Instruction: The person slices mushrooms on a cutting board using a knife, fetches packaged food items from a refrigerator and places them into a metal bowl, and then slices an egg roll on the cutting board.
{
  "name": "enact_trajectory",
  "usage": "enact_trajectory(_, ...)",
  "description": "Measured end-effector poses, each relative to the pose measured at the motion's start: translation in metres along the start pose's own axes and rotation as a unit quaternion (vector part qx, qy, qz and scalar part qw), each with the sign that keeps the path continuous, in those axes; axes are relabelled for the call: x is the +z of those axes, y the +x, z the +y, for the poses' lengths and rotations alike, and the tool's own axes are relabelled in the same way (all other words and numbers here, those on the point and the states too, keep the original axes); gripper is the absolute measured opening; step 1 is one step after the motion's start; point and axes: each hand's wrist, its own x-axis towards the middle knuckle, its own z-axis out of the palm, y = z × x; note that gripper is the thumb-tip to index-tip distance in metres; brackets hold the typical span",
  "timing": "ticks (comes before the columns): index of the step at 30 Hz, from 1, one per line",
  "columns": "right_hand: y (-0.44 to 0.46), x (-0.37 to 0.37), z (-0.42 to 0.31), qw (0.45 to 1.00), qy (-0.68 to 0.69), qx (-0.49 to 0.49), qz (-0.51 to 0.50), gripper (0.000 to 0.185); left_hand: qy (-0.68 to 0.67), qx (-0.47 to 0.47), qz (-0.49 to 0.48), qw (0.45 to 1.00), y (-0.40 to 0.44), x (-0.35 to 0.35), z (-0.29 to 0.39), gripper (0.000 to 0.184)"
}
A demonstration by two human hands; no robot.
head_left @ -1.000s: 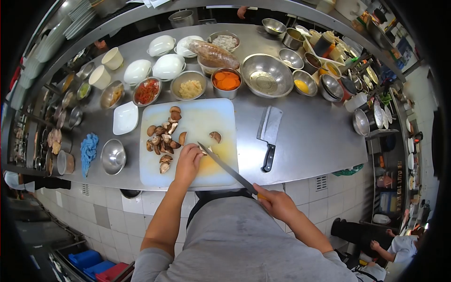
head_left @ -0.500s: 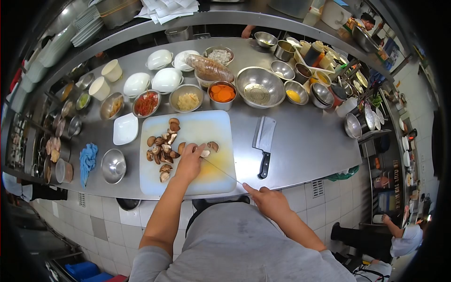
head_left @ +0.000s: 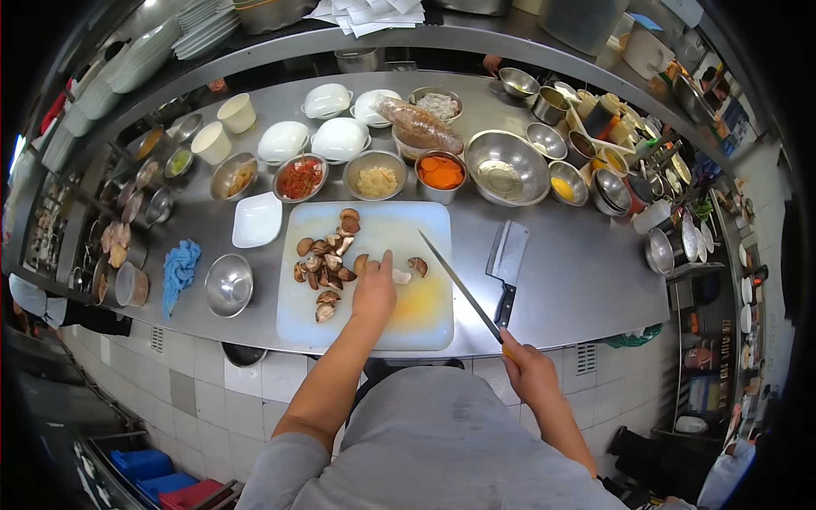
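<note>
On the white cutting board (head_left: 370, 219), my left hand (head_left: 375, 291) lies among the brown mushrooms, its index finger stretched forward. One mushroom piece (head_left: 361, 263) sits against the left side of its fingers, and a pale slice (head_left: 401, 276) is just to the right. A cut mushroom piece (head_left: 417, 266) lies farther right, and a pile of mushroom pieces (head_left: 323, 262) is on the left. My right hand (head_left: 531, 374) grips a long, narrow knife (head_left: 459, 285) by its yellowish handle. The blade points up and left over the board's right side. A cleaver (head_left: 508, 253) rests beside the board.
Bowls of sliced carrot (head_left: 440, 172), chopped garlic-like bits (head_left: 376, 180) and red pieces (head_left: 300, 178) line the board's far side. A large steel bowl (head_left: 508, 168) is behind the cleaver. To the left are a white dish (head_left: 257, 220), a small steel bowl (head_left: 229, 286) and a blue cloth (head_left: 180, 276).
My right hand has drawn the knife away from the mushrooms to the right, turning its tip farther forward. My left hand stays by the mushrooms, index finger now extended. The whole view has shifted.
</note>
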Motion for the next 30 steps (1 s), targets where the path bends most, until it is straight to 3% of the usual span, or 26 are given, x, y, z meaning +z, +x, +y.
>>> enact_trajectory(5, 0.014, 0.027, -0.003, 1.0, -0.002, 0.022, 0.011, 0.058, -0.083, 0.012, -0.014, 0.996, -0.013, -0.007, 0.02, 0.06)
enact_trajectory(7, 0.014, 0.033, -0.006, 1.0, -0.024, 0.007, -0.016, 0.058, -0.142, 0.041, 0.021, 0.989, -0.014, -0.003, 0.015, 0.05)
enact_trajectory(13, 0.011, 0.042, -0.013, 0.999, -0.018, 0.014, -0.04, 0.062, -0.152, 0.107, 0.03, 0.982, 0.002, 0.003, -0.002, 0.021)
enact_trajectory(17, 0.011, 0.045, -0.01, 0.999, -0.01, 0.002, -0.033, 0.064, -0.138, 0.121, 0.051, 0.982, 0.004, 0.001, -0.009, 0.025)
enact_trajectory(22, 0.012, 0.043, -0.011, 0.998, 0.009, 0.014, -0.056, 0.063, -0.165, 0.209, -0.01, 0.964, -0.003, -0.014, -0.008, 0.024)
enact_trajectory(29, 0.018, 0.04, -0.013, 0.996, 0.01, 0.03, -0.08, 0.065, -0.161, 0.168, -0.002, 0.973, 0.001, -0.008, -0.007, 0.032)
enact_trajectory(30, 0.018, 0.035, -0.015, 0.998, 0.025, 0.02, -0.063, 0.064, -0.113, 0.166, 0.076, 0.977, 0.003, -0.006, -0.018, 0.029)
